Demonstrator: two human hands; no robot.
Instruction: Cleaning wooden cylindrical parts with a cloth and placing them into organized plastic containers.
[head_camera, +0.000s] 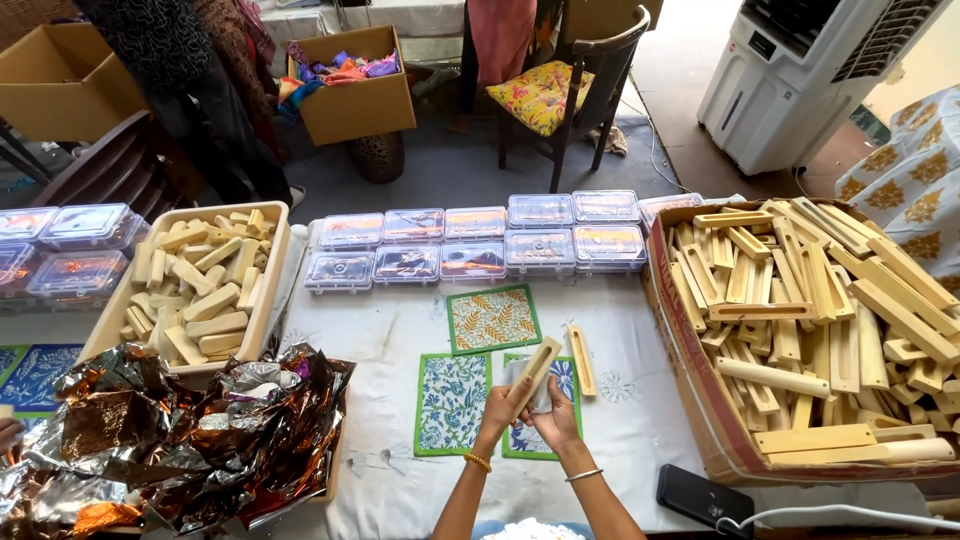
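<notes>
My left hand (500, 405) is gripping a long pale wooden block with a slot cut down its length (537, 373), fingers clenched round its lower end so it is tilting up and to the right. My right hand (556, 417) is pressing against it from the other side, fingers curled on a small grey pouch (541, 395) tucked behind the block; I cannot tell how firmly. Both hands are hovering just above a blue-floral fabric square with green edging (533, 440). Just right of that square, a second slotted wooden strip (581, 361) is lying flat on the white tablecloth (620, 420). Left of the square, a matching blue-floral mat (452, 402) is resting; above it, an orange-leaf mat (492, 319). Beyond that mat, two rows of clear plastic lidded boxes (475, 243) are lining up. Far right of the square, a cardboard box heaped with wooden slotted pieces (820, 330). Far left, a cream tray of short wooden blocks (195, 283) and crumpled copper-silver foil (170, 440).
</notes>
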